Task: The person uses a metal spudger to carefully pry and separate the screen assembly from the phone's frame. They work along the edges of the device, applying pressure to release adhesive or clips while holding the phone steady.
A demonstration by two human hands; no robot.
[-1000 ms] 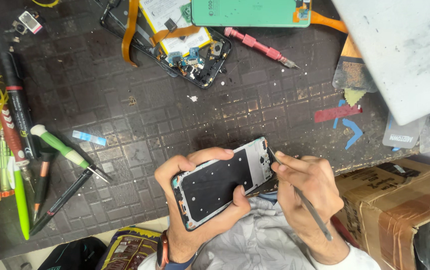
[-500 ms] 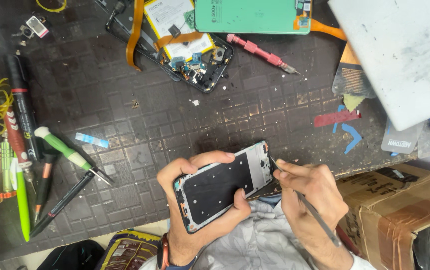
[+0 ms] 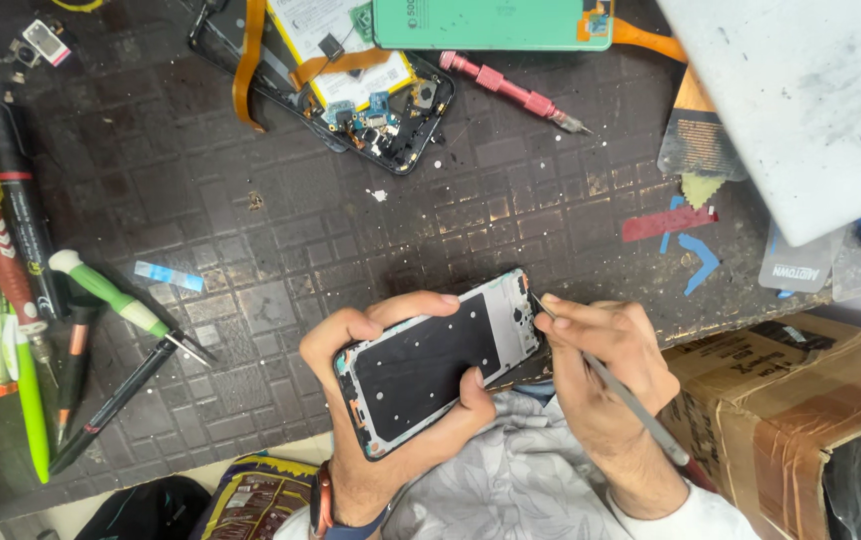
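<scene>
An opened phone frame [image 3: 437, 362] is cradled by its long edges in the left hand [image 3: 380, 420], thumb pressed on the dark plate, just over the desk [image 3: 280, 250] edge. A thin metal tool [image 3: 622, 395] is pinched in the right hand [image 3: 605, 375], tip at the frame's top corner. The frame looks light, stiff, fragile. Open room lies ahead of both hands.
</scene>
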